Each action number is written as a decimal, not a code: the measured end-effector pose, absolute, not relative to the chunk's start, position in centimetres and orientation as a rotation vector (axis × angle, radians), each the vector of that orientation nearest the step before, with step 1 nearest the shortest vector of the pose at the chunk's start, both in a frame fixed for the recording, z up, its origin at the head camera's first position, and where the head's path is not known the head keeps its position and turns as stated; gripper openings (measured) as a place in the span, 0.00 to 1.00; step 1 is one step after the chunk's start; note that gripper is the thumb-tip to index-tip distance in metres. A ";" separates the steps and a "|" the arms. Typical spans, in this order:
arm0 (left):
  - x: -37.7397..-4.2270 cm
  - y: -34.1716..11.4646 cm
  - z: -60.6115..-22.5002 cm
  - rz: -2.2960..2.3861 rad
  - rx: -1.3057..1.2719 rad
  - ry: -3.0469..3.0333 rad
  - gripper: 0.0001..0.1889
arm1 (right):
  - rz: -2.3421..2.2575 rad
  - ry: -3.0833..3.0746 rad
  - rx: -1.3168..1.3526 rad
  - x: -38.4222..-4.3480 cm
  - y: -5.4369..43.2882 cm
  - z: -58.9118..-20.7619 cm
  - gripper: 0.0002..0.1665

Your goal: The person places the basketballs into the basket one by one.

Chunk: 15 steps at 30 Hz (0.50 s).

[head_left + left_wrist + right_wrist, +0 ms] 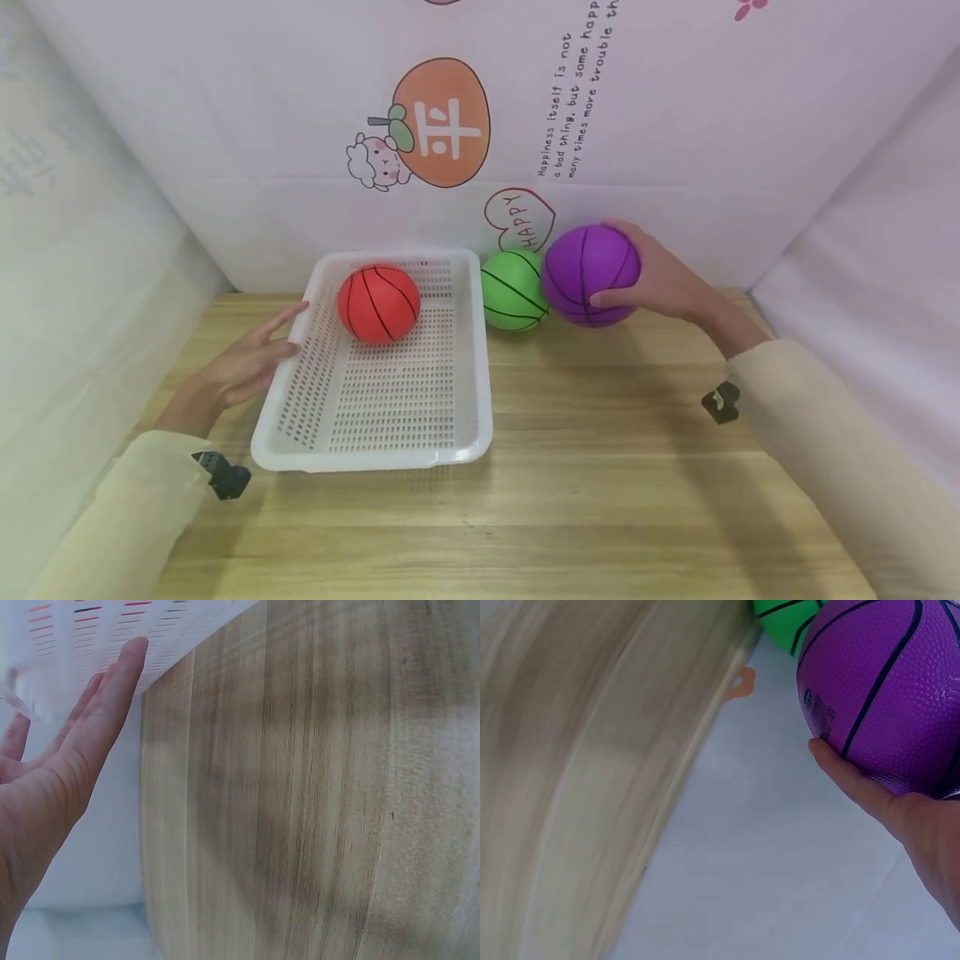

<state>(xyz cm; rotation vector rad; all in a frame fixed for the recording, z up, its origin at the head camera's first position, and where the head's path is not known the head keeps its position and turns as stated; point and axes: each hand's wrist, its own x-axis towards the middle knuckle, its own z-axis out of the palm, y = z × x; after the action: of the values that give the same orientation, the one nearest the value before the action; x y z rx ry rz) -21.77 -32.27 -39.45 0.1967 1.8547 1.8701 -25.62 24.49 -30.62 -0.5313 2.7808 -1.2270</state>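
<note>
My right hand (663, 275) grips a purple toy basketball (588, 271), thumb across its near side and fingers round the far side. In the right wrist view the purple ball (885, 690) overlaps the edge of the green one. That green ball (515, 292) sits between it and a white plastic basket (483, 400). A red ball (378, 304) lies inside the basket, toward the back left. At the basket's left rim is my left hand (247, 358), its fingers extended. The left wrist view has this hand (82, 742) with straight fingers against the slotted wall.
The wooden table (600, 500) runs back to a white printed cloth (285, 108) that hangs behind the balls. Cloth walls also close in the left (67, 250) and right (885, 225) sides.
</note>
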 end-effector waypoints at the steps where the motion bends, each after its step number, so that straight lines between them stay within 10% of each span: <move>1: -21.7 -32.3 -39.4 1.872 0.195 1.853 0.41 | -1.214 2.780 -0.535 -25.6 24.3 -30.5 0.66; 15: -21.7 -32.7 -39.7 1.882 0.218 1.846 0.42 | -1.217 2.744 -0.591 -25.1 21.8 -28.9 0.66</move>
<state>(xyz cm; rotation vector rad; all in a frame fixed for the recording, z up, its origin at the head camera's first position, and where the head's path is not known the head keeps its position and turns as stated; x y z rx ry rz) -21.75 -32.72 -39.71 0.2177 1.8462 1.8818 -25.08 21.84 -28.86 -0.5908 2.7435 -1.2169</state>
